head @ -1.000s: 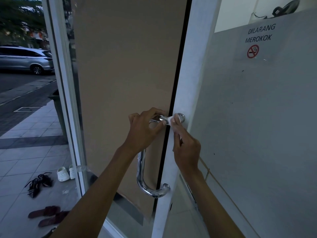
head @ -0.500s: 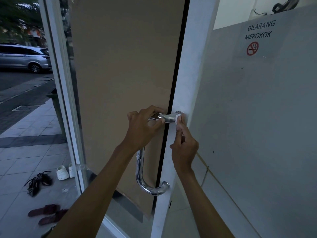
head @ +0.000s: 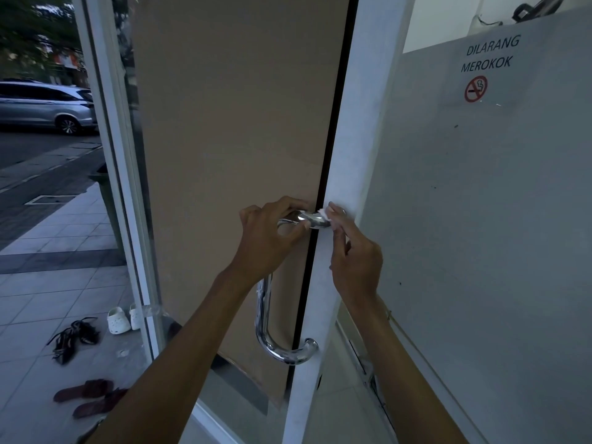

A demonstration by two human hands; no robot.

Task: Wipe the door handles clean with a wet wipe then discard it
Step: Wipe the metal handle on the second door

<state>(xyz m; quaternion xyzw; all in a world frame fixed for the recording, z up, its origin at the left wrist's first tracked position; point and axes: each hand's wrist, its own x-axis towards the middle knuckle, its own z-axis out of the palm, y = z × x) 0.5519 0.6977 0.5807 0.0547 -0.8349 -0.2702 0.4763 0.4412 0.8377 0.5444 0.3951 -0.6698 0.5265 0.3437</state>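
**Wiping the upper mount of the door handle: risks at this stage**

Left hand (head: pixel 266 238) curled round the top bend of the chrome door handle (head: pixel 266 334), steadying it and the door. Right hand (head: pixel 354 261) raised to the point where the upper arm of the handle meets the white door frame (head: pixel 358 149). Wet wipe (head: pixel 327 216) pinched between thumb and fingertips (head: pixel 333 208) of the right hand and pressed against that upper mount. Only a small white fold visible; remainder probably bunched inside the pinch, though not clear from this angle.

Stage, as judged: upper end under treatment; vertical bar and lower bend not yet covered by the wipe at present. Discarding not yet begun; no bin clearly identifiable.

Possible faults from here:

- Loss of the wipe. Cause: small pinch on a damp, folded sheet rubbed over smooth chrome.
- Missed area under the left hand. Cause: covered top bend out of reach of the wipe until the grip is shifted.
- Door swing during wiping. Cause: release or slackening of the left-hand grip while side pressure is applied.
- Pinched fingers. Cause: fingertips working just beside the dark gap between frame and brown door panel (head: pixel 237 123).
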